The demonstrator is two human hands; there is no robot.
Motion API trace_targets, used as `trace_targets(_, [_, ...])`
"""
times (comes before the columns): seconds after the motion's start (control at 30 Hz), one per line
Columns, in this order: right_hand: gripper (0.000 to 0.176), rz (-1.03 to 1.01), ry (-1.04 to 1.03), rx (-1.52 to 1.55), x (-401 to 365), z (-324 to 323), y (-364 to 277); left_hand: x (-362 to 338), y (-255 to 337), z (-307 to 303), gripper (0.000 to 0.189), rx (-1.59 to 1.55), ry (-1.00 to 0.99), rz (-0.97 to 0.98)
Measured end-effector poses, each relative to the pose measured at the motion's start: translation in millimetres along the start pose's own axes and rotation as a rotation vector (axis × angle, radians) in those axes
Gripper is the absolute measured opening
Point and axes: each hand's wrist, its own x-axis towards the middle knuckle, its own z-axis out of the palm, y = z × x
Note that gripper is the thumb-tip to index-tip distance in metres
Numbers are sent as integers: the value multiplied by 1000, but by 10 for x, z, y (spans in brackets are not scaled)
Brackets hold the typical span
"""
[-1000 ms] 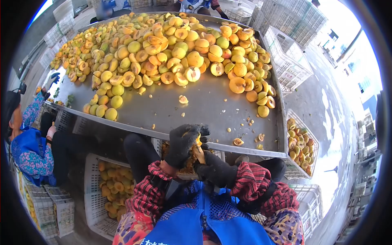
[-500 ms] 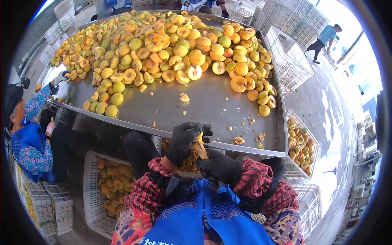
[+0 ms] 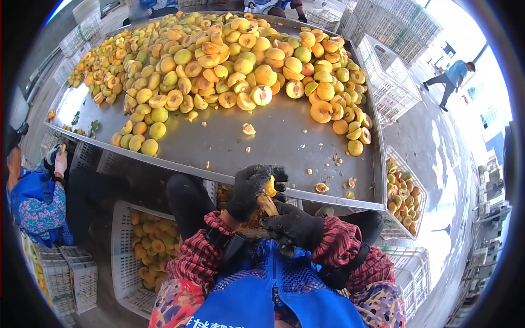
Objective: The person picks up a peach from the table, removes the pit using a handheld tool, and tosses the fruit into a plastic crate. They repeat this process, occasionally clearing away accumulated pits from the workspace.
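Observation:
In black gloves, both of my hands meet in front of the table's near edge. My left hand [image 3: 252, 191] is closed around a piece of yellow peach [image 3: 270, 187], mostly hidden by the fingers. Just below it, my right hand [image 3: 294, 225] grips a short wooden-handled tool [image 3: 267, 205], its upper end against the fruit; the working tip is hidden. Beyond my hands, a large heap of halved and whole yellow peaches [image 3: 219, 65] lies on the metal table [image 3: 219, 139].
Crates of peaches stand at my lower left [image 3: 121, 257] and by the table's right corner [image 3: 418, 216]. Beneath my hands is a container of fruit scraps [image 3: 253, 221]. Stones and scraps dot the tabletop. A co-worker [image 3: 41, 202] sits at left; another person [image 3: 451, 79] walks at far right.
My hands have barely shifted, still holding the peach piece and tool. At left, the co-worker's hand has drawn back from the table. The walking person has moved farther right.

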Motion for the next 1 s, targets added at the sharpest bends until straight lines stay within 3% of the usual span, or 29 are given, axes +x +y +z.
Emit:
trace_targets(0.1, [14, -20, 0, -22, -6, 16, -26, 119, -226, -122, 31, -104, -128, 199])
trace_targets(0.3, [17, -122, 102, -227, -15, 29, 61, 258, -623, -341, 38, -53, 230, 276])
trace_targets(0.4, [17, -277, 78, -299, 53, -119, 321, 235, -187, -182, 42, -544, 227, 122])
trace_targets(0.53, [19, -387, 65, -293, -2, -184, 367, 123, 92, -467, 44, -600, 167, 78])
trace_targets(0.63, [22, -180, 108, -456, 253, -236, 647, -243, 340, -713, 41, -344, 275, 329])
trace_targets(0.67, [30, -182, 149, -746, 413, -294, 800, -418, 434, -814, 38, -182, 367, 438])
trace_targets(0.7, [32, -231, 174, -888, 516, -375, 959, -577, 502, -1171, 40, -164, 380, 501])
trace_targets(0.73, [34, -279, 201, -1030, 593, -457, 1107, -781, 689, -1170, 42, -193, 528, 520])
trace_targets(0.8, [36, -322, 216, -1142, 634, -530, 1216, -1266, 829, -1663, 41, -182, 441, 483])
trace_targets(0.87, [37, -312, 186, -1080, 658, -571, 1225, -1727, 785, -2035, 39, 649, 883, 365])
trace_targets(0.9, [38, -311, 184, -1060, 652, -590, 1193, -1900, 756, -2306, 36, 871, 1051, 119])
trace_targets(0.97, [38, -309, 179, -1021, 585, -602, 1097, -1878, 712, -2367, 34, 1649, 1191, 226])
trace_targets(1.0, [37, -292, 177, -986, 553, -598, 1063, -1731, 771, -2251, 34, 1278, 1140, 257])
